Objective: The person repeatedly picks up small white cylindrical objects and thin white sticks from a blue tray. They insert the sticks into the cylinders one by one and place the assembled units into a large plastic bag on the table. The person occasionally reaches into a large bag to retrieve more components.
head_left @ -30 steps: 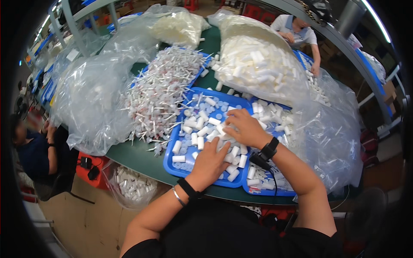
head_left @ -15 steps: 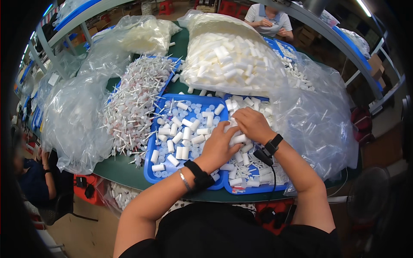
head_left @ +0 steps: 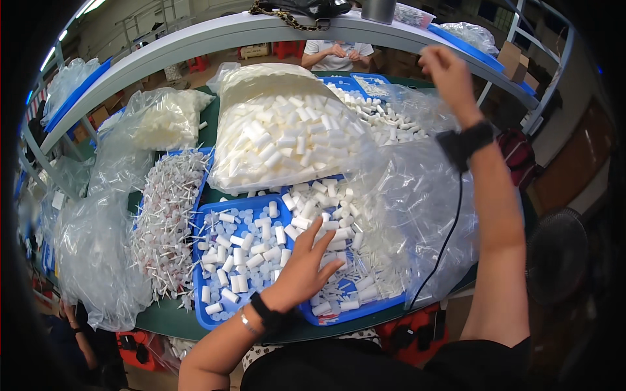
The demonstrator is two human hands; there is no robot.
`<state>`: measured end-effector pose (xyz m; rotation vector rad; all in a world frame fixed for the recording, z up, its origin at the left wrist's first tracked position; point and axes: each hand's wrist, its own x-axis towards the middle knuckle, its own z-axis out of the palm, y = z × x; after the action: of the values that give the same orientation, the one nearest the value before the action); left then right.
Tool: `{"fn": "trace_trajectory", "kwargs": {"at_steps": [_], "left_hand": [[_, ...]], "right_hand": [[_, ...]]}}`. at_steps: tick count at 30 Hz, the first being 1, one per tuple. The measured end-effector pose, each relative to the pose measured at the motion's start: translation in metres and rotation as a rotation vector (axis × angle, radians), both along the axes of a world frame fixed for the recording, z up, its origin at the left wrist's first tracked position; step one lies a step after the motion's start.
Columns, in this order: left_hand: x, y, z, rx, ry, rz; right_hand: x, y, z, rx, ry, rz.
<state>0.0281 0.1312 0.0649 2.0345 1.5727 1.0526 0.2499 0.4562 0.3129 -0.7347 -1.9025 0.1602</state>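
My left hand (head_left: 306, 264) lies open, fingers spread, on small white cylindrical caps (head_left: 241, 254) where two blue trays meet: the left tray (head_left: 199, 306) and the right tray (head_left: 365, 314). My right hand (head_left: 447, 72) is raised high at the upper right, above a far tray of white pieces (head_left: 385, 117). Its fingers are curled, and anything inside them is hidden. A black wristband (head_left: 466, 140) with a thin cable sits on that wrist. A large clear bag full of white tubes (head_left: 280, 140) lies just behind the trays.
A heap of thin white sticks with red parts (head_left: 166, 228) fills a tray on the left, beside crumpled clear bags (head_left: 91, 254). Another clear bag (head_left: 417, 215) drapes over the right. A person (head_left: 336, 55) works across the table, another (head_left: 78, 326) at lower left. A grey rail (head_left: 195, 42) curves overhead.
My right hand has left the right tray and risen far up toward the back right. My left hand has stayed on the caps, sliding toward the seam between the trays. The view has tilted upward.
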Motion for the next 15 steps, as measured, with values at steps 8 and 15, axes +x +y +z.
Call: {"fn": "trace_trajectory", "kwargs": {"at_steps": [8, 15], "left_hand": [[-0.027, -0.088, -0.011, -0.036, 0.151, 0.22], [-0.024, -0.119, -0.066, -0.073, 0.232, 0.167]], "right_hand": [[0.045, 0.292, 0.089, 0.018, -0.148, -0.228], [0.032, 0.371, 0.148, 0.386, -0.79, -0.534]]}}
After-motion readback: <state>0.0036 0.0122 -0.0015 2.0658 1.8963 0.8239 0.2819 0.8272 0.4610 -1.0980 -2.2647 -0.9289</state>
